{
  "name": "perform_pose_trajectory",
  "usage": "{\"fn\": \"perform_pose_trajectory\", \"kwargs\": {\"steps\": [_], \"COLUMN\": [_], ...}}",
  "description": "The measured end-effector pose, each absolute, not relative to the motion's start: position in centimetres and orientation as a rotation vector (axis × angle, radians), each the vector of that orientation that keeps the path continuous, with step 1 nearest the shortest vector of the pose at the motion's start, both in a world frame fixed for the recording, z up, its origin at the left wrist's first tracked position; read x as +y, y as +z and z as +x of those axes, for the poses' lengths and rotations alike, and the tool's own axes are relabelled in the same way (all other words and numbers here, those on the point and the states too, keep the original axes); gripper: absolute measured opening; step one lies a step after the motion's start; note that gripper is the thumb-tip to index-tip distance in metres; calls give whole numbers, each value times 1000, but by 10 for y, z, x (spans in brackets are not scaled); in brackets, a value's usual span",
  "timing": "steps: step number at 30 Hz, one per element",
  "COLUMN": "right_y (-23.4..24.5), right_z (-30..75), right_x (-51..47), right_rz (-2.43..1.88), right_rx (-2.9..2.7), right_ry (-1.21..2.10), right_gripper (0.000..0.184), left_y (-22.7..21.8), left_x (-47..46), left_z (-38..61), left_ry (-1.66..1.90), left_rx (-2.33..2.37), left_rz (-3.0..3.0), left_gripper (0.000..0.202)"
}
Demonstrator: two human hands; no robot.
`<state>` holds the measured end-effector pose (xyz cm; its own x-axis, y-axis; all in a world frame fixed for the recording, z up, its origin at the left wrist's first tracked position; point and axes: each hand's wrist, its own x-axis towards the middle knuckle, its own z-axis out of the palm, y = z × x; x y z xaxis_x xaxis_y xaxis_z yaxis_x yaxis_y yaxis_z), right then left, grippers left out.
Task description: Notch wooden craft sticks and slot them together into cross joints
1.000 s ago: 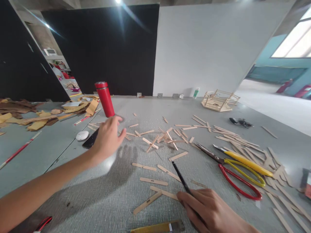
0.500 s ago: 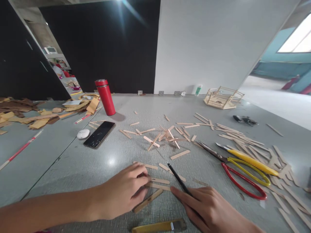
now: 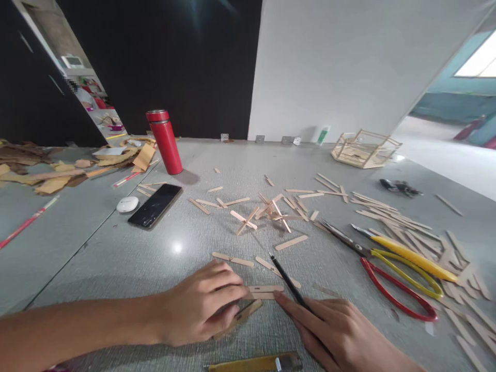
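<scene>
My left hand [image 3: 211,302] rests low on the table, fingers curled onto the left end of a popsicle stick [image 3: 265,289]. A second popsicle stick [image 3: 263,296] lies right alongside it, and the tip of my right index finger touches its right end. In my right hand [image 3: 329,323] is a slim black pen [image 3: 289,281], its pointed tip aimed away from me. Beneath my left thumb a darker notched stick [image 3: 248,311] lies at a slant. Two more marked sticks, one on the left [image 3: 232,259] and one on the right [image 3: 277,271], lie just beyond my hands.
Crossed stick pieces [image 3: 246,221] stand mid-table. To the right are scissors [image 3: 374,256], a yellow-handled cutter [image 3: 411,257] and piled sticks [image 3: 391,214]. A yellow box cutter [image 3: 251,363] lies nearest me. Leftward are a phone [image 3: 155,205], white case [image 3: 127,204] and red flask [image 3: 165,142].
My left hand has shifted slightly right, bringing the upper popsicle stick alongside the lower one. My right hand still holds the pen. The camera view has tilted slightly.
</scene>
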<state>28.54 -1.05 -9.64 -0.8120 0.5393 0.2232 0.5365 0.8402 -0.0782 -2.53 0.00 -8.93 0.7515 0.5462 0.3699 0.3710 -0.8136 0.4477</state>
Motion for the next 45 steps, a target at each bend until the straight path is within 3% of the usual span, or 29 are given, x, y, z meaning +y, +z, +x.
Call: {"fn": "perform_pose_trajectory", "kwargs": {"steps": [11, 24, 45], "right_y": [-93, -96, -96], "right_z": [281, 273, 269], "right_x": [-12, -13, -15], "right_rz": [-862, -1025, -1061], "right_rx": [-2677, -2450, -2417], "right_ry": [-68, 157, 149], "right_gripper": [44, 28, 28], "left_y": [-96, -94, -93], "left_x": [4, 4, 4], "left_z": [-28, -22, -22], "left_ry": [835, 790, 815], "left_rx": [642, 557, 456], "left_rz": [2649, 2671, 2747], "left_gripper": [29, 27, 31]}}
